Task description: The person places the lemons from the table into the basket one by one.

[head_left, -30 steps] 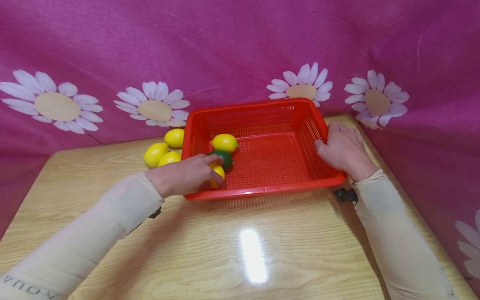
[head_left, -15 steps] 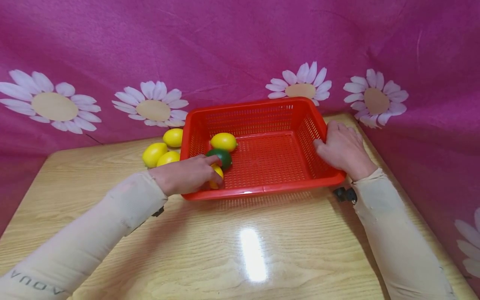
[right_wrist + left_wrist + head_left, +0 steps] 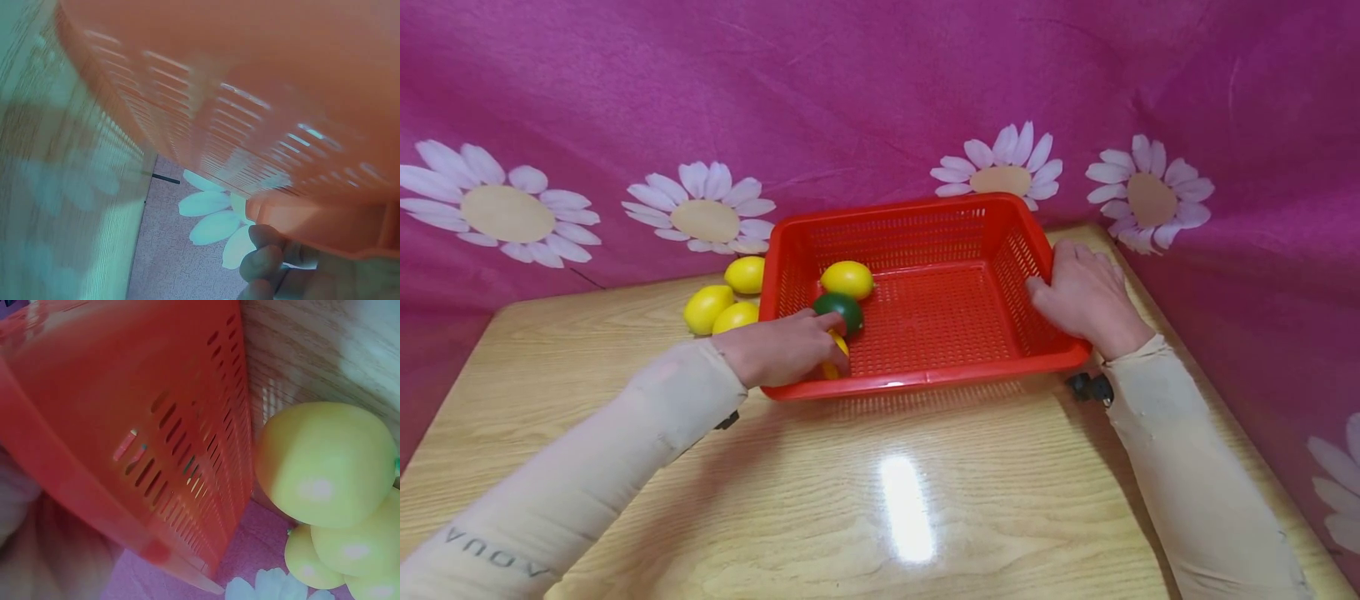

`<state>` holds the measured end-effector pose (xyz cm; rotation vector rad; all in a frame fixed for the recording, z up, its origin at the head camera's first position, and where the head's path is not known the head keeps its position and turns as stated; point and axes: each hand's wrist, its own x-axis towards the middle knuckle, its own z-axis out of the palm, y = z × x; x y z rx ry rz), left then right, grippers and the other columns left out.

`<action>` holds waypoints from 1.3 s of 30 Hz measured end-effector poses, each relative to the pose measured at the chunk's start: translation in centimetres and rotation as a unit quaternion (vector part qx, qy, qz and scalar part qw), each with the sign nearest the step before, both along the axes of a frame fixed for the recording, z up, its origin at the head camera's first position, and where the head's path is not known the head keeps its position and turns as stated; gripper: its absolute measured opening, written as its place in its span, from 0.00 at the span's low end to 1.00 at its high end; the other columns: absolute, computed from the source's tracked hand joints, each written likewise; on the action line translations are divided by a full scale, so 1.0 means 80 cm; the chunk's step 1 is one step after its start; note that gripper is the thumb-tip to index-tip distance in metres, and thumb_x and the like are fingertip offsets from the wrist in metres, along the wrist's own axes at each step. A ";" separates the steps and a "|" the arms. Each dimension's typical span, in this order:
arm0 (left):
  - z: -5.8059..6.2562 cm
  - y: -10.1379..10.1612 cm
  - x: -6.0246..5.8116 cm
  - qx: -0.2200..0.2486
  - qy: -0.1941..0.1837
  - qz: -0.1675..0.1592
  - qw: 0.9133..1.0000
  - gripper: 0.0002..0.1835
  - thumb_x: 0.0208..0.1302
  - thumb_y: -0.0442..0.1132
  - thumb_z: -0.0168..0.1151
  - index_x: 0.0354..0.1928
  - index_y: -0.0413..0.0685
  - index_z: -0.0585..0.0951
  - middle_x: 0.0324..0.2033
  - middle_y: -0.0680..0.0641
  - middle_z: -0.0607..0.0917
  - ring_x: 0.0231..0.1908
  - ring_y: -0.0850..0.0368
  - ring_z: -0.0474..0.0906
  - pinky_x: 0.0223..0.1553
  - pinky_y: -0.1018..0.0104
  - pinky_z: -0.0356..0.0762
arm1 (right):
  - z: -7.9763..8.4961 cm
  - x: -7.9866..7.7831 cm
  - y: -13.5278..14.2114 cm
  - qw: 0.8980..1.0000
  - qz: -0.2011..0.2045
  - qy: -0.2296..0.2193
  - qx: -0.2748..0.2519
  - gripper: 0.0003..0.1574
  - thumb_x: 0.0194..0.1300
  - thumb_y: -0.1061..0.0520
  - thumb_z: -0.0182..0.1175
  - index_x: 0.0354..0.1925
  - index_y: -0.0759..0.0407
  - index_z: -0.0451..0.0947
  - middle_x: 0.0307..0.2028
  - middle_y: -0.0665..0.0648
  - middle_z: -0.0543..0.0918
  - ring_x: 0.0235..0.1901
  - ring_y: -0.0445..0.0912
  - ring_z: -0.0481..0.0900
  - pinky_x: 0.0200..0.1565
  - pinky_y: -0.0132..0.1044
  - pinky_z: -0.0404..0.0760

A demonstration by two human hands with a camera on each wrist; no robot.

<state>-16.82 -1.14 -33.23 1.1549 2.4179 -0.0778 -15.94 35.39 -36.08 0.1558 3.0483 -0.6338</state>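
Observation:
In the head view a red plastic basket (image 3: 925,379) with slotted walls stands on the table. My left hand (image 3: 786,346) reaches over its left rim, with fingers curled round a lemon (image 3: 835,354) at the near left corner. Part of that lemon is hidden by the fingers. Just behind it inside the basket lie a dark green lime (image 3: 841,312) and another lemon (image 3: 847,280). On the opposite side my right hand (image 3: 1093,300) grips the basket's right rim, its thumb on the inner side. The right wrist view catches curled fingers (image 3: 265,256) under the rim.
Several more lemons (image 3: 709,309) lie on the wooden table (image 3: 760,500), close against the basket's left outer wall. Behind and to the right hangs a magenta cloth (image 3: 850,100) printed with white daisies. The basket's back rim is near this cloth.
The left hand and forearm have shifted slightly to the right, and the lime has moved a little toward the back. The right hand and the basket look nearly unmoved.

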 end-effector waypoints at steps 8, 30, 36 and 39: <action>-0.005 0.003 -0.002 -0.002 0.001 -0.013 1.000 0.24 0.57 0.44 0.79 0.57 0.70 0.87 0.68 0.47 0.78 0.62 0.47 0.75 0.62 0.53 0.84 | -0.001 0.000 0.000 1.000 -0.002 0.002 -0.002 0.31 0.63 0.53 0.61 0.56 0.71 0.66 0.45 0.70 0.75 0.46 0.64 0.69 0.49 0.60 0.70; -0.008 0.014 -0.002 -0.025 0.023 -0.013 0.999 0.30 0.51 0.49 0.82 0.59 0.70 0.86 0.53 0.52 0.81 0.54 0.54 0.76 0.54 0.59 0.85 | -0.006 -0.003 0.004 1.000 0.017 -0.005 0.005 0.29 0.66 0.52 0.59 0.55 0.71 0.66 0.46 0.71 0.75 0.46 0.65 0.69 0.48 0.61 0.71; -0.009 0.021 -0.002 -0.048 0.034 -0.023 0.998 0.29 0.54 0.49 0.81 0.60 0.70 0.85 0.53 0.52 0.81 0.53 0.54 0.77 0.58 0.59 0.84 | -0.006 -0.003 0.006 1.000 0.021 0.010 0.010 0.28 0.66 0.51 0.58 0.53 0.72 0.67 0.44 0.72 0.75 0.45 0.66 0.70 0.47 0.61 0.70; -0.008 0.021 -0.001 -0.058 0.030 -0.016 0.998 0.29 0.55 0.49 0.80 0.61 0.70 0.84 0.53 0.53 0.81 0.53 0.54 0.76 0.60 0.58 0.82 | -0.006 -0.004 0.004 0.999 0.023 0.021 0.011 0.27 0.67 0.51 0.56 0.51 0.73 0.67 0.43 0.73 0.75 0.44 0.66 0.70 0.47 0.60 0.69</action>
